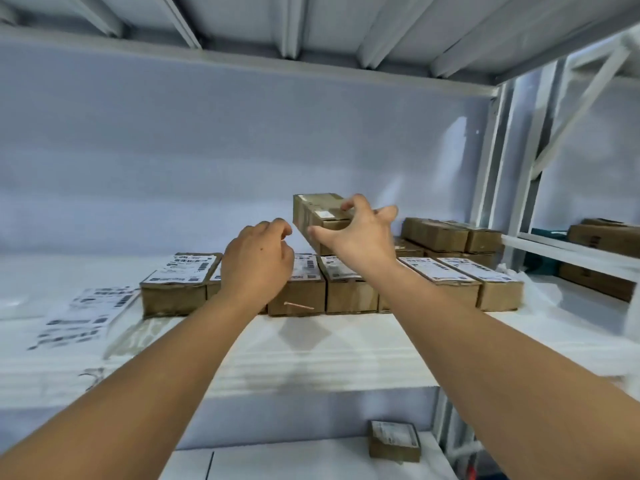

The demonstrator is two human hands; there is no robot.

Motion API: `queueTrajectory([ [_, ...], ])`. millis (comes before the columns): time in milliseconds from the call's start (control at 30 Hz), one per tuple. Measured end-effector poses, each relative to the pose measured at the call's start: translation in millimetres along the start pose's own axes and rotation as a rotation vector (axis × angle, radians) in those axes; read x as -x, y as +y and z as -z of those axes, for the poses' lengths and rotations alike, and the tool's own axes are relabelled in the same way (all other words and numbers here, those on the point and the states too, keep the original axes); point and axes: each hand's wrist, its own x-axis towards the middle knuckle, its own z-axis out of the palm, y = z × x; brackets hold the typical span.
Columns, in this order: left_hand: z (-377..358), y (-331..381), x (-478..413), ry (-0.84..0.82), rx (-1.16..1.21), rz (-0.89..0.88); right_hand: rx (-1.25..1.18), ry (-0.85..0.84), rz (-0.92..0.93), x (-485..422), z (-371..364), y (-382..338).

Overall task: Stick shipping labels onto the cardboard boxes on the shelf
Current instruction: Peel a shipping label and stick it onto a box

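A row of brown cardboard boxes (175, 289) with white shipping labels on top stands on the white shelf (311, 362). My right hand (360, 237) grips a plain cardboard box (317, 211), lifted and tilted above the row, thumb on its near side and fingers over the top. My left hand (258, 268) hovers over the row just left of that box, fingers loosely curled, holding nothing that I can see. A sheet of loose shipping labels (86, 313) lies on the shelf at the left.
More plain boxes (446, 233) are stacked at the back right of the shelf. One labelled box (394, 445) sits on the lower shelf. A neighbouring rack (595, 247) at the right holds further boxes. The upper shelf's metal underside hangs overhead.
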Motion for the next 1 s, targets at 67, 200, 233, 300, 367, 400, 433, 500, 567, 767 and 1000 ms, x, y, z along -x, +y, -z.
queueTrajectory([
  [67,15.1,-26.3,10.5,-0.018,-0.056,0.056,-0.020,-0.027,0.016,9.9,-8.5,-19.2],
  [200,38.9,-78.0,29.8,-0.018,-0.033,0.245,-0.065,-0.116,0.028,31.3,-34.4,-53.4],
  [233,43.6,-88.3,34.5,-0.026,-0.044,0.267,-0.074,-0.139,0.033,36.8,-41.8,-60.9],
  [300,51.7,-105.6,44.4,-0.019,-0.079,0.273,-0.094,-0.180,0.045,46.5,-57.6,-74.8],
  [367,60.7,-120.1,54.4,0.054,-0.086,0.256,-0.094,-0.200,0.054,53.2,-74.3,-88.0],
  [400,65.3,-127.1,58.2,0.096,-0.076,0.251,-0.088,-0.199,0.059,54.8,-82.1,-93.7],
  [433,69.2,-134.6,61.2,0.118,-0.082,0.249,-0.081,-0.194,0.065,55.6,-88.6,-98.6],
  [500,74.2,-155.6,66.4,0.090,-0.145,0.262,-0.065,-0.187,0.074,56.9,-101.5,-109.4],
  [567,74.5,-175.4,72.0,0.031,-0.185,0.294,-0.048,-0.171,0.077,58.1,-114.4,-118.8],
  [767,66.1,-188.5,76.2,-0.110,-0.196,0.323,0.063,-0.108,0.068,71.0,-150.7,-138.1],
  [1000,70.8,-187.1,74.5,-0.266,-0.335,0.354,0.160,-0.142,0.022,67.4,-166.5,-142.8],
])
